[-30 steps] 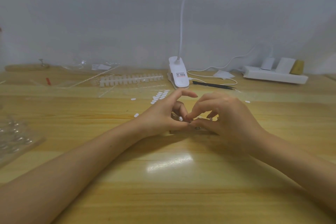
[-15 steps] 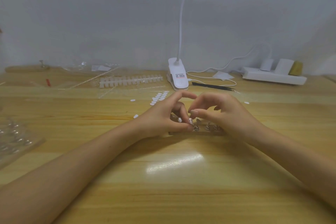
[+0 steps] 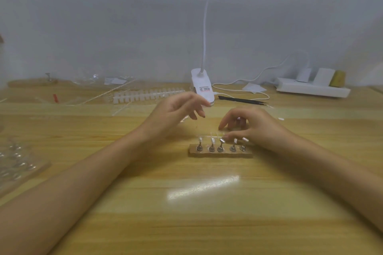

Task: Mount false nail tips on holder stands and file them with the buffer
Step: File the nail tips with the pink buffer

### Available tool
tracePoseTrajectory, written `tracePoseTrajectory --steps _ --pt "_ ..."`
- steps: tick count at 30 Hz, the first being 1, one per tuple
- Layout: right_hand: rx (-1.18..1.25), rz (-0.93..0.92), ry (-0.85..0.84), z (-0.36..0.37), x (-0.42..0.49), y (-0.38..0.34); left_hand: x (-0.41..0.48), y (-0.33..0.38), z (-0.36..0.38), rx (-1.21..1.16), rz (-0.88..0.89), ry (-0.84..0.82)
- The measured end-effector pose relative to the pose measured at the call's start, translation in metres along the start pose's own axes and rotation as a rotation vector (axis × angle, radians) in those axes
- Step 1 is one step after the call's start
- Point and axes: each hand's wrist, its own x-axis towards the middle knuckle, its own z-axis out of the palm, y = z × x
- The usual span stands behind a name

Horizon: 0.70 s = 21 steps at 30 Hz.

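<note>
From the camera on my head, my left hand [image 3: 176, 114] hangs raised above the middle of the bench [image 3: 186, 213]. Its fingers [image 3: 193, 113] are loose and spread, with forefinger and thumb reaching toward the far edge. I see nothing gripped in it, though a faint clear line under the fingertips is too dim to make out. My right hand [image 3: 257, 126] is lower, just beyond the holder stands [image 3: 221, 147], with its fingers curled down toward the bench. Its thumb tip lies at the end of a clear strip [image 3: 210, 135] that runs just behind the stands, and I cannot tell whether I grip that strip or only touch it. The 5 stands are in 1 row on a small wooden base [image 3: 194, 152] near the middle of the bench, closer to me than both hands. Small pale false nail tips [image 3: 212, 141] seem to sit on their tops, some tilted, though they are very small here. Along the far edge, a white clip lamp [image 3: 202, 87] stands with its neck rising out of view. Black tweezers [image 3: 242, 100] lie just right of it, and a white power strip [image 3: 313, 89] sits toward the far right corner. Left of the lamp lies a white rack of tips [image 3: 148, 95]. A clear plastic tray [image 3: 14, 163] rests at the left edge.
</note>
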Motion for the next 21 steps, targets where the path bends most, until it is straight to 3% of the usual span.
tracePoseTrajectory --steps 4,12,14,18,21 --pt "0.095 -0.031 0.003 0.006 0.000 0.003 0.002 -0.011 0.008 0.361 -0.056 -0.051" --pt "0.138 -0.170 0.080 0.013 -0.002 0.009 0.003 -0.008 0.015 0.332 -0.031 0.023" --pt "0.118 -0.197 0.093 0.014 -0.002 0.010 0.001 -0.005 0.015 0.377 0.085 0.028" --pt "0.075 -0.223 0.116 0.015 -0.003 0.011 -0.002 -0.003 0.015 0.751 0.434 0.053" --pt "0.031 -0.240 0.153 0.015 -0.004 0.011 -0.002 -0.004 0.013 0.809 0.567 0.054"
